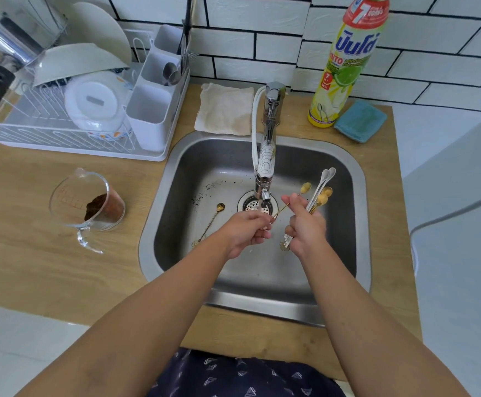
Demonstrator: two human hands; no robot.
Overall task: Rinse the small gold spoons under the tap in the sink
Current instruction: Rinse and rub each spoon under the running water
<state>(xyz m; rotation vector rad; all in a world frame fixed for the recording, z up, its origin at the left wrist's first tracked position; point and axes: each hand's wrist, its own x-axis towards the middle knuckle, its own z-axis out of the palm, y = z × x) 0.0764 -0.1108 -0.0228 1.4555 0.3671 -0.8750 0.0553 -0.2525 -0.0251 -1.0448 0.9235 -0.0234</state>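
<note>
- A wooden counter [47,267] is holding a steel sink [262,299], with a dish rack [61,138] sitting to the left.
- A chrome tap [268,144] is reaching over the drain [250,203].
- A glass jug [87,204] of brown grounds is standing left of the sink; a soap bottle [345,61], blue sponge [361,120] and cloth [225,110] are sitting behind it.
- The right hand [306,227] is gripping a bundle of spoons [321,193] — gold and silver — bowls up, right of the tap.
- The left hand [246,229] is pinching one gold spoon [305,188] by its handle, just below the spout.
- Another spoon [213,219] is lying on the sink floor, left of the drain.
</note>
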